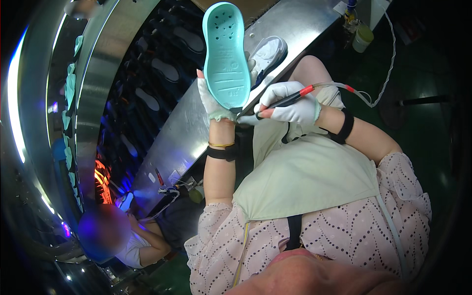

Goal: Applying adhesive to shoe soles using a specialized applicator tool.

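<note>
My left hand [211,101], in a white glove with bare fingertips, holds a turquoise shoe sole [227,64] from beneath. The sole stands nearly lengthwise in view, its recessed inner face with small round holes turned up. Closed around a dark pen-like applicator [287,100] with a red band and a thin tube is my gloved right hand [292,104]. The applicator's tip points at the sole's near end, by my left wrist; whether it touches cannot be made out. Just right of the sole, a white shoe upper [268,55] with dark trim lies on the metal bench.
The metal bench [177,123] runs diagonally. Beyond it, a dark rack [162,64] holds several shoe parts, and turquoise pieces [70,88] line a curved conveyor. A co-worker [132,250] sits at lower left. A pale tube [392,54] loops at right near a yellowish jar [363,38].
</note>
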Available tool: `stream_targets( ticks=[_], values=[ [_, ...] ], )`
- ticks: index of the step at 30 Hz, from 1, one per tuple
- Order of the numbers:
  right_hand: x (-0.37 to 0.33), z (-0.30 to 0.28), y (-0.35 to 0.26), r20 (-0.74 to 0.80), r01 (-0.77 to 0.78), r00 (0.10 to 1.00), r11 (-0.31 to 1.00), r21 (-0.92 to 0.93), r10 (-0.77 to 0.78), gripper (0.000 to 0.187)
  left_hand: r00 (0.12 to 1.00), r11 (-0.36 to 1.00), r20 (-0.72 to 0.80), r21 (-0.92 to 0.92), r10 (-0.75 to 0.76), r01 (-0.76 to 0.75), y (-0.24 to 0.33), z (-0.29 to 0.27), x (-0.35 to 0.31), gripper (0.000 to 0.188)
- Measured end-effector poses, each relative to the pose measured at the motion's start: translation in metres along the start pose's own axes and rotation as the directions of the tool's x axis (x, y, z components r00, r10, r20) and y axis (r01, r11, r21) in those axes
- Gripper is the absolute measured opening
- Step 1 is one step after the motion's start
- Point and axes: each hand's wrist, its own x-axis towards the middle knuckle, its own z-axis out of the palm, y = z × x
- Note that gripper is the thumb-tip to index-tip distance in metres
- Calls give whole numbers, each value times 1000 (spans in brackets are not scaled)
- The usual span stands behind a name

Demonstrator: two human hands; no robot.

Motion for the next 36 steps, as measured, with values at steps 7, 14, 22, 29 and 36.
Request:
stream_targets(
  ticks=[7,14,22,29,36],
  values=[
    [19,-5,-13,-137,56,989,997,-47,-62,12,978,968,191,-215,-84,126,6,6,-3,80],
    [15,-6,-8,91,-120,989,993,18,118,12,976,982,-146,70,-161,173,15,-5,-1,68],
    [28,-14,-16,197,-1,980,997,-78,16,22,921,913,-321,264,-222,312,19,-25,9,53],
    [35,-38,-42,361,83,929,901,-426,85,21,864,819,-329,314,-382,481,22,-45,13,49],
    [46,-55,-33,349,69,934,917,-393,80,21,885,743,-417,522,-205,418,29,-8,4,57]
  ],
)
